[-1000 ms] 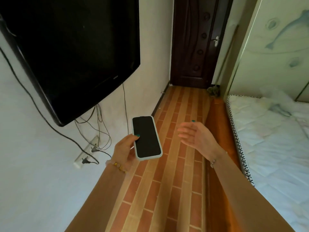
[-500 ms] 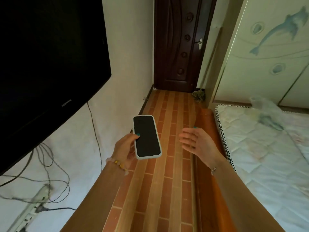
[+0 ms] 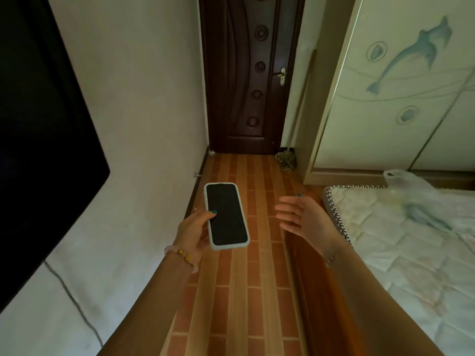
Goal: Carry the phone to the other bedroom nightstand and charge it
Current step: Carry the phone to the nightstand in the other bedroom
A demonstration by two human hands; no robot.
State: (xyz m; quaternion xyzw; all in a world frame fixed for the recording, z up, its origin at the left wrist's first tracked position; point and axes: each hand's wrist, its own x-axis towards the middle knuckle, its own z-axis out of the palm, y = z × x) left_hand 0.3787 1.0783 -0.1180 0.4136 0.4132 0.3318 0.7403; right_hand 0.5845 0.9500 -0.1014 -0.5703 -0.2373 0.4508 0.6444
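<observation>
Above the brick-patterned floor (image 3: 246, 291), left hand (image 3: 194, 231) gripping the phone (image 3: 226, 215), screen up; right hand (image 3: 305, 219) hanging released beside it. Far ahead, closed dark door (image 3: 246, 73). Right, bed (image 3: 401, 253) and wardrobe (image 3: 401, 98); left, wall-mounted television (image 3: 38, 140).

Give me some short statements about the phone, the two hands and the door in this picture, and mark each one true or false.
1. The left hand holds the phone with its dark screen facing up. True.
2. The right hand holds a charging cable. False: it is open and empty.
3. The door ahead stands wide open. False: it is closed.
4. A plastic bag lies on the mattress. True.
5. The phone lies on the floor. False: it is in the left hand's grip, above the floor.
</observation>
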